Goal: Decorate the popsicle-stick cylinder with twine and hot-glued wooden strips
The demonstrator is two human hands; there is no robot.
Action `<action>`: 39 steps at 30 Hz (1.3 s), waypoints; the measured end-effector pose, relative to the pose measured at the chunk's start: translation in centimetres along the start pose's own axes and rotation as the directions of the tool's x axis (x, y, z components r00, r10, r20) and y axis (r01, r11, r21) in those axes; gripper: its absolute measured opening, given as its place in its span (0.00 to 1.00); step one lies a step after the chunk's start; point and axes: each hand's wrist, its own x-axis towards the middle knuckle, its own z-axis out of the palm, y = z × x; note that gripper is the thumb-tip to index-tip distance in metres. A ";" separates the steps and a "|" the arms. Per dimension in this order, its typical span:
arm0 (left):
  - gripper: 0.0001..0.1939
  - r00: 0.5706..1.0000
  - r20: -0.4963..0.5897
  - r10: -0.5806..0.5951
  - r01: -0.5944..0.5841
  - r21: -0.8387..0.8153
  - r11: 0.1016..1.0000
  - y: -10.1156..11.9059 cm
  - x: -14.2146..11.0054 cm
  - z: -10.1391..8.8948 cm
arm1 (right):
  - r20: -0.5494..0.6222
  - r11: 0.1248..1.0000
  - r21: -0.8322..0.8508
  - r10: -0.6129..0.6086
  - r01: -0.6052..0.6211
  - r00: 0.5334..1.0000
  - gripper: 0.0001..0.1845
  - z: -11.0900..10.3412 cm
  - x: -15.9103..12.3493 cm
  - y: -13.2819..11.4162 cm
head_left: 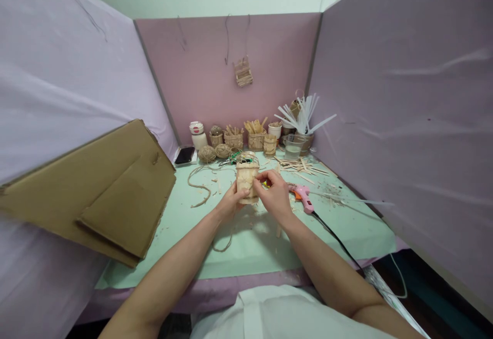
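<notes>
A small cup-shaped holder of pale wooden sticks, with a braided twine band round its top, is held upright above the table. My left hand grips its lower left side, thumb across the front. Thumb and forefinger of my right hand are pinched together against the right of its front; whatever sits between those fingertips is too small to make out. Just right of that hand lies a pink hot glue gun with an orange trigger. A length of twine curls on the table to the left.
Twine balls, a white bottle, a phone and stick-filled baskets line the back. Loose wooden sticks and a clear cup are at back right. Brown cardboard leans at left. The glue gun's cord runs off the front right.
</notes>
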 end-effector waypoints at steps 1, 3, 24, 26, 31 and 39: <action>0.30 1.000 0.004 -0.002 0.002 0.001 1.000 0.0 0.0 0.0 | 0.008 0.999 0.026 0.024 -0.024 1.000 0.02 0.0 0.1 0.0; 0.30 1.000 0.018 0.000 0.000 -0.003 1.000 0.0 0.0 0.1 | 0.026 0.993 0.087 0.077 -0.079 0.997 0.03 -0.1 0.2 0.2; 0.26 0.995 0.029 -0.096 0.099 -0.156 0.983 0.3 0.2 -2.4 | 0.175 0.809 -0.535 0.388 -0.243 0.905 0.13 -11.1 2.3 5.4; 0.24 0.995 0.049 -0.083 0.090 -0.169 0.982 0.5 0.2 -2.6 | 0.163 0.670 -0.709 0.462 -0.222 0.872 0.17 -12.7 2.1 6.5; 0.23 0.996 0.048 -0.078 0.085 -0.169 0.982 1.1 -0.1 -2.8 | 0.295 0.607 -0.769 0.616 -0.202 0.730 0.25 -12.4 1.7 7.9; 0.25 0.999 0.033 -0.024 0.029 -0.171 0.985 2.0 -0.4 -3.3 | 0.230 0.616 -0.707 0.665 -0.347 0.711 0.13 -10.8 2.0 8.9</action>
